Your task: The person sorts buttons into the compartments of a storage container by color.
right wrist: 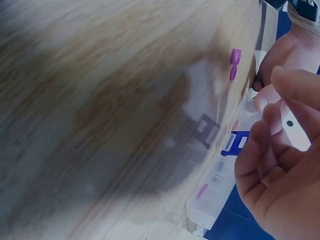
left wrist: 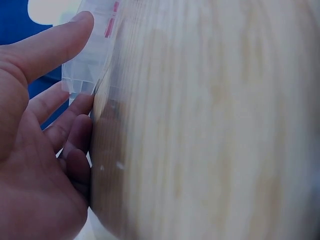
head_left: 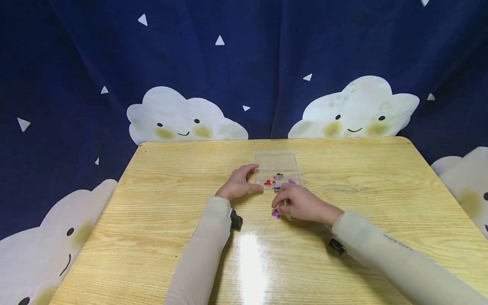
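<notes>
A clear plastic box [head_left: 258, 173] lies on the table with its lid [head_left: 275, 160] tipped back. Red pieces [head_left: 268, 182], black pieces [head_left: 280, 174] and purple pieces [head_left: 291, 181] sit inside; a blue clip-like part [right wrist: 234, 143] shows at its front. My left hand [head_left: 238, 182] holds the box's left end, thumb [left wrist: 62, 47] at the front, other fingers at the side and back. Over the tabletop before the box, my right hand [head_left: 301, 203] hovers with loosely bent fingers, beside a few small purple discs [head_left: 275, 214]. Nothing shows between its fingertips.
The pale wooden table [head_left: 171, 182] ends at a dark blue curtain [head_left: 263, 63] printed with white clouds. Black wrist devices sit on the left wrist [head_left: 236, 220] and the right wrist [head_left: 337, 246].
</notes>
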Available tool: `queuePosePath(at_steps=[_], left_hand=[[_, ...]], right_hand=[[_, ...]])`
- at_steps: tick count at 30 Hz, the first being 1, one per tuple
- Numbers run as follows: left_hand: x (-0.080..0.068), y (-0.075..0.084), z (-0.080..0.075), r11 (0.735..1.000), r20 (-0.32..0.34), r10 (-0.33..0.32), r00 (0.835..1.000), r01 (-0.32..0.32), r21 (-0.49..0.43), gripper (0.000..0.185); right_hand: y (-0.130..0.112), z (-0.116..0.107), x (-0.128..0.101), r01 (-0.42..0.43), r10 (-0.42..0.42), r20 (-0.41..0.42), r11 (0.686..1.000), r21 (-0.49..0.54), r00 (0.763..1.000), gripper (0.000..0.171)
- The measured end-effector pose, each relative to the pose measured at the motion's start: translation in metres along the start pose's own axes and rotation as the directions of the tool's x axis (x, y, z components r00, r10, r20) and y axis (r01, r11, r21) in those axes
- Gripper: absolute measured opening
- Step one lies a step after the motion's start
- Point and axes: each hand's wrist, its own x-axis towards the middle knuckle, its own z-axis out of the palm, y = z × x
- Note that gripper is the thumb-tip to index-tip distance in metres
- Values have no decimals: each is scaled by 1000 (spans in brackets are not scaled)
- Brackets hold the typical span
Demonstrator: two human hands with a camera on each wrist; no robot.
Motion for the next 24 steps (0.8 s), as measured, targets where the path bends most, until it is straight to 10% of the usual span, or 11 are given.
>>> queuePosePath(at_steps=[24], left_hand=[[0, 0, 0, 1000, -8, -5, 1000, 5, -12, 79]], right_hand=[[6, 15, 5, -61, 59, 29, 995, 75, 998, 9]])
